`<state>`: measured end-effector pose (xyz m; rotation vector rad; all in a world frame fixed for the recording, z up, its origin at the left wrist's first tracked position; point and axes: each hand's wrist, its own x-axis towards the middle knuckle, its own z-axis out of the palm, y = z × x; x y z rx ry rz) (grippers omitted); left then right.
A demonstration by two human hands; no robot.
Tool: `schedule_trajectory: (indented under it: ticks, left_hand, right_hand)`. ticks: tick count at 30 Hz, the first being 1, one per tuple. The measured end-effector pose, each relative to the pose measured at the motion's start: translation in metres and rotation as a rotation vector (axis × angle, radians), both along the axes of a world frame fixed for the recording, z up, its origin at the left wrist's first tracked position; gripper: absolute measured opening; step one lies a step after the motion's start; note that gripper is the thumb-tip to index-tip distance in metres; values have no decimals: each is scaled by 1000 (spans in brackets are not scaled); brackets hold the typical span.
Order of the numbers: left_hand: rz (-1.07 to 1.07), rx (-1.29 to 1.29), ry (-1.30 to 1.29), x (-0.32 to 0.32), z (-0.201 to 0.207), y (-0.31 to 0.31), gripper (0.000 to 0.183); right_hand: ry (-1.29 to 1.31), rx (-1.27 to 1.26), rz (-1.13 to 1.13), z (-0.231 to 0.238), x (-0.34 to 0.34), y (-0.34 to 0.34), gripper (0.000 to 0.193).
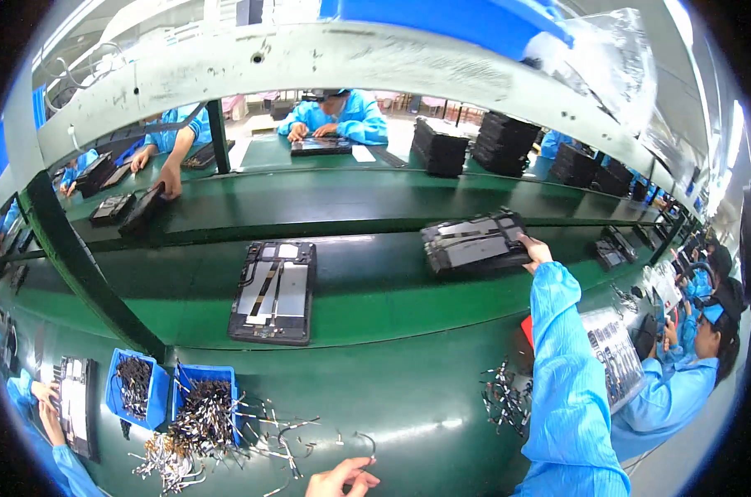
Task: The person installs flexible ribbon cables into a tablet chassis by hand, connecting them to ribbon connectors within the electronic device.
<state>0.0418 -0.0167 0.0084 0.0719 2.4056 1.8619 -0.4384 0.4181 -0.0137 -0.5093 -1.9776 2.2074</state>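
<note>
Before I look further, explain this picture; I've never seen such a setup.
There is no machine: a person's two bare hands do the work, seen by a fisheye camera on that person's head, hence the bent edges. The right hand holds an opened flat device by its right end. The left hand is at a small curved cable; whether it grips it is unclear. On the green surfaces lie another opened device, two blue bins of short cables and loose cables.

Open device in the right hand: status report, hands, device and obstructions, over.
Right hand gripping open device by its right edge. Left hand at short dark cable, grip unclear. Second device lying left of the first, apart.
</note>
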Motion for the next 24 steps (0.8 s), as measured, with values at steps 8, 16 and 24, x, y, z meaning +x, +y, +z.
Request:
schedule_trajectory:
  ticks: [8, 16, 24]
  left_hand:
    - [235, 178, 146, 15, 28, -16, 24]
    - [-81, 288, 8, 54, -15, 6, 16]
    - [-145, 84, 107, 61, -21, 16, 14]
  right_hand:
    - [-151, 205, 892, 105, 174, -115, 50]
    - [-311, 355, 1161, 19, 221, -170, 49]
    - [162, 351, 628, -3, 345, -176, 57]
